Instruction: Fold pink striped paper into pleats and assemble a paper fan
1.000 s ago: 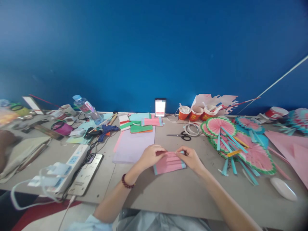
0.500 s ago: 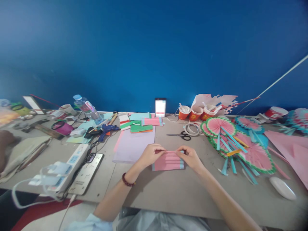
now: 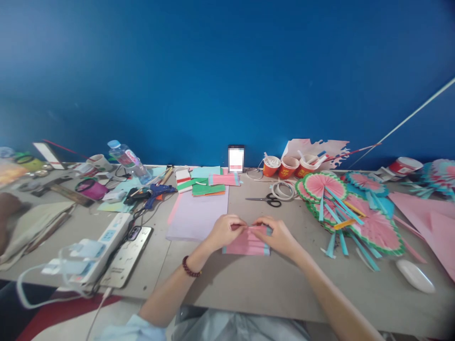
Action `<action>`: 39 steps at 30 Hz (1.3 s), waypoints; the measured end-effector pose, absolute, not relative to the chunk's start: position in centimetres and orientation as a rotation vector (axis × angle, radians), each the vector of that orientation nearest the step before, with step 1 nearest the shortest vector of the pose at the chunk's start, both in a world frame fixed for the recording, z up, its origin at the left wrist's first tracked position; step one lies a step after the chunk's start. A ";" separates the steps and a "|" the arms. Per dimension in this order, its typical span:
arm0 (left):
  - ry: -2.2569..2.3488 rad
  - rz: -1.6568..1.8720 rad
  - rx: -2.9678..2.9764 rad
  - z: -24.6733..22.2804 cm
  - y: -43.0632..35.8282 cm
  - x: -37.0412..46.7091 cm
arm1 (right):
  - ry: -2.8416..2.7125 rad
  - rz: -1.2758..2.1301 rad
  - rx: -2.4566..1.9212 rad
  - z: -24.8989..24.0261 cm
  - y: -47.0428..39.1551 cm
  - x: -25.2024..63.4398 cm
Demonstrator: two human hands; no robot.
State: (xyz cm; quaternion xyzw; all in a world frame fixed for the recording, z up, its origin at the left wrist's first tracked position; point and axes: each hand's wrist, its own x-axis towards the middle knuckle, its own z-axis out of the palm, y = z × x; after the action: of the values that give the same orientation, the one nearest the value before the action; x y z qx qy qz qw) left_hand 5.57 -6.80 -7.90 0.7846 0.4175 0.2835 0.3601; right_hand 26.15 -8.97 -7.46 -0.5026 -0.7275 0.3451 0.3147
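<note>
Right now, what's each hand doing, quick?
Left hand: closed, pinching the pleated pink paper.
Right hand: closed, pinching the same paper near its top edge.

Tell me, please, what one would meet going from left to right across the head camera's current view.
Magenta pouch → water bottle → blue glue gun → left hand → right hand → green-edged pink paper fans → blue-and-pink pleated paper at the far right.

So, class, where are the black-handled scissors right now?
In the head view, the scissors lie flat on the table, just beyond the right hand, beside the white tape rolls.
</note>
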 end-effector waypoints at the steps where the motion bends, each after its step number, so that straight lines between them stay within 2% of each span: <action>1: 1.070 0.730 2.027 -7.9 -6.9 5.6 | -1.942 0.930 -1.306 -7.3 -9.0 26.1; 12: 1.056 0.795 1.832 -7.5 -6.8 5.6 | -1.632 1.239 -1.467 -8.5 -8.6 26.2; 20: 1.089 0.847 1.619 -7.9 -5.7 4.5 | -1.586 1.175 -1.426 -8.4 -8.6 26.3; 26: 0.964 0.888 1.634 -7.8 -5.6 4.3 | -1.532 1.226 -1.402 -8.4 -8.5 26.3; 39: 1.020 0.903 1.583 -8.1 -5.5 4.3 | -1.534 1.248 -1.400 -8.6 -8.6 26.2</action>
State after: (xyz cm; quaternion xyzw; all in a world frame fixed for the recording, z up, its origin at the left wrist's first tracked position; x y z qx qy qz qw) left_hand 4.35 -5.46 -8.13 0.6553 0.4222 0.3737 0.5026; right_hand 26.24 -8.59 -8.62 -0.5408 -0.5927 0.4822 0.3518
